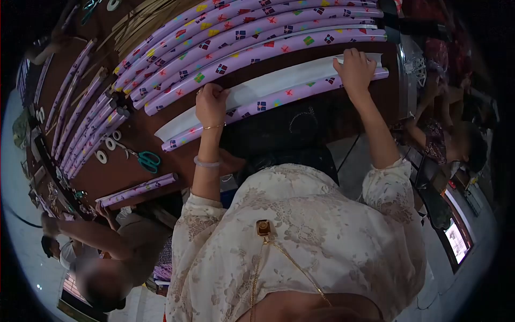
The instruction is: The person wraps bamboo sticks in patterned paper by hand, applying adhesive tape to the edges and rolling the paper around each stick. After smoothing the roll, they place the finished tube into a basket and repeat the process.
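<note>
A partly unrolled roll of wrapping paper (289, 96), purple with printed gift boxes, lies across the table edge in front of me. Its white inner side (279, 78) faces up along the far side of the roll. My left hand (211, 104) is closed on the paper toward the roll's left part, thumb and fingers pinched together. Near the right end, my right hand (355, 72) lies over the roll and the white sheet with its fingers spread. The fingertips of my left hand are partly hidden.
Several finished purple rolls (241, 37) lie beyond. More rolls (94, 137) are stacked at left, near tape rolls (101, 156) and teal-handled scissors (148, 161). A co-worker (123, 247) sits at lower left by another roll (139, 190). Other people (450, 139) are at right.
</note>
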Tool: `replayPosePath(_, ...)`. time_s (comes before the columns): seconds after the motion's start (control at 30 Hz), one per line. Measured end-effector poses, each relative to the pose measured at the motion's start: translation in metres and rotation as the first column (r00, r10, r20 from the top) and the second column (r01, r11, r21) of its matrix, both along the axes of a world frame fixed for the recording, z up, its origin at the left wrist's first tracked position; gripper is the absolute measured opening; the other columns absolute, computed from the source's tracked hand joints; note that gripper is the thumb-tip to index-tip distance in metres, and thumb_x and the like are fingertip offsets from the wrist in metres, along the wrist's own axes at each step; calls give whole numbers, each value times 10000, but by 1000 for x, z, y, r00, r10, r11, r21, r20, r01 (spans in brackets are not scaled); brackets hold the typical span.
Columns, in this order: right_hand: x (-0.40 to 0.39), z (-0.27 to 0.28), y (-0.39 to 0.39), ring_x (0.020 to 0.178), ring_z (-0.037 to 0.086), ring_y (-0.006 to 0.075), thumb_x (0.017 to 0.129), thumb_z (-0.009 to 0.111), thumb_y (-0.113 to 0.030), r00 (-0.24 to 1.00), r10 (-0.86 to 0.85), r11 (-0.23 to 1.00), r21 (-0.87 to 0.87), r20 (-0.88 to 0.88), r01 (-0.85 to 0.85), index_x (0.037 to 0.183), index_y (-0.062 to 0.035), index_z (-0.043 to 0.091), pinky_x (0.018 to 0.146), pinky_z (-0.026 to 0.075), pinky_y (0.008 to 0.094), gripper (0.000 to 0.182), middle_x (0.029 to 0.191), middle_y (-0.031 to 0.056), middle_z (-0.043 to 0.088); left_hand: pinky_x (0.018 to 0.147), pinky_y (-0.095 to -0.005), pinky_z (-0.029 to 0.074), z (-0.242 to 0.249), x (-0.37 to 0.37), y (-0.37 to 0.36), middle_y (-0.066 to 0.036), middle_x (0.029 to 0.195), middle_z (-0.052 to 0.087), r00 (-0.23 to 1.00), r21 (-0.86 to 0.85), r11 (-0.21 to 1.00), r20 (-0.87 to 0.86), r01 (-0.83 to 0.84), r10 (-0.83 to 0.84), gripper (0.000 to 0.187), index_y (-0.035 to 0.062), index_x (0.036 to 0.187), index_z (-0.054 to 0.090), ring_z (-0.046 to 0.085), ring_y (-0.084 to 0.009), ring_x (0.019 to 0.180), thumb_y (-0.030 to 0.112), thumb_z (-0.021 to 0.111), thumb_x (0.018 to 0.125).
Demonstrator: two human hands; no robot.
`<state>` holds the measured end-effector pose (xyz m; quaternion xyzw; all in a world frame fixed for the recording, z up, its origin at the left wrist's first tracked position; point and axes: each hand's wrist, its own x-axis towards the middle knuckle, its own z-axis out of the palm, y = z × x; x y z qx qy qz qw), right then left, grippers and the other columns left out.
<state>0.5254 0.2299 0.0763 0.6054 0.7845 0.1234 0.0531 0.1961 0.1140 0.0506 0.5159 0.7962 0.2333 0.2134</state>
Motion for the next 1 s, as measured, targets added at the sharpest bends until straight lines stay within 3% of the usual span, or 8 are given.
replayPosePath(0.17,-4,-1,1,830,524,202,694,635,-317,998,45,997,65,48,-48,802,-82,593,741,336,378,262,833,29,564,584,-370,432,0,0,0,-71,666,552,1000,3,1000,7,-1,1,216,63,715,582,533,-258,664,165,736,603)
replayPosePath(0.37,-11,3,8,845,525,206,696,643,-299,997,9,999,-43,76,-6,813,-69,596,727,346,376,262,839,44,569,595,-374,438,2,3,1,-75,697,551,1000,-38,999,-11,11,-11,192,77,737,580,538,-265,694,149,717,623)
replayPosePath(0.5,-13,4,11,841,529,207,692,644,-287,995,11,995,-96,96,-1,809,-60,599,725,352,375,259,832,50,575,664,-351,450,8,12,5,-95,850,552,949,87,969,-237,232,-206,161,76,838,552,541,-271,801,79,610,688)
replayPosePath(0.6,-12,0,13,825,535,207,678,646,-273,994,19,996,-86,107,-10,782,-61,601,727,353,370,240,814,54,581,717,-323,457,15,14,18,-82,902,539,688,132,712,-429,689,-585,159,55,868,548,532,-242,864,71,509,715)
replayPosePath(0.63,-11,-1,13,816,538,207,670,648,-266,993,29,997,-75,113,-20,768,-63,603,729,353,367,230,803,55,584,717,-323,457,17,18,23,-82,902,539,685,133,710,-433,691,-586,159,55,868,548,532,-242,864,71,509,715)
replayPosePath(0.8,-13,-1,14,791,535,219,656,645,-231,997,32,996,-86,68,-26,738,-51,607,724,344,372,201,768,75,585,792,-313,461,20,86,55,-92,1045,506,401,40,402,-215,915,-891,302,-1,1007,545,505,-251,931,25,521,706)
replayPosePath(0.93,-13,3,13,812,541,209,636,669,-284,995,42,997,-63,94,-36,758,-68,607,731,350,364,256,787,61,590,747,-305,471,2,150,78,-105,950,508,466,271,396,-284,877,-838,205,10,903,557,515,-226,886,84,520,716)
replayPosePath(1.0,-14,5,14,804,539,206,632,671,-295,997,28,997,-79,76,-22,751,-71,603,730,351,363,263,780,56,587,734,-300,478,0,166,85,-103,980,495,582,243,531,-254,812,-773,207,10,909,560,509,-226,896,84,517,720)
